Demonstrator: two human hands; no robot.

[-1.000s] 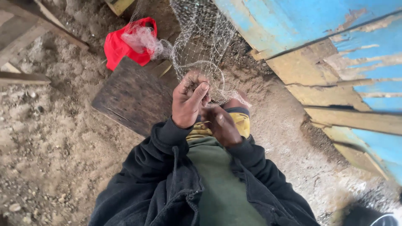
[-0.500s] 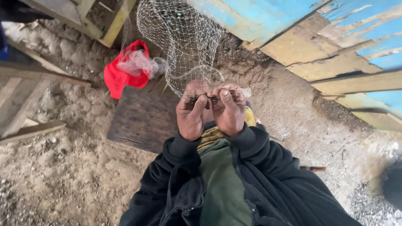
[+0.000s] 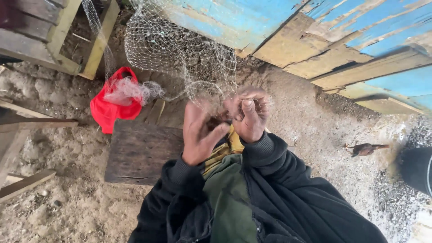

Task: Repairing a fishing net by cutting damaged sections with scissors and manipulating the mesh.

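Hands point(image 3: 225, 123) pinch net point(image 3: 180, 49); red bag point(image 3: 110, 105), dark board point(image 3: 141, 153) beside.

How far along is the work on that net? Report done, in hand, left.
Done: most of the net hangs spread before the blue boards, though no finished section can be told apart. In hand: the right hand pinches its lower edge, with the left hand against the same mesh. Left: a bunched tail lies untouched on the red bag.
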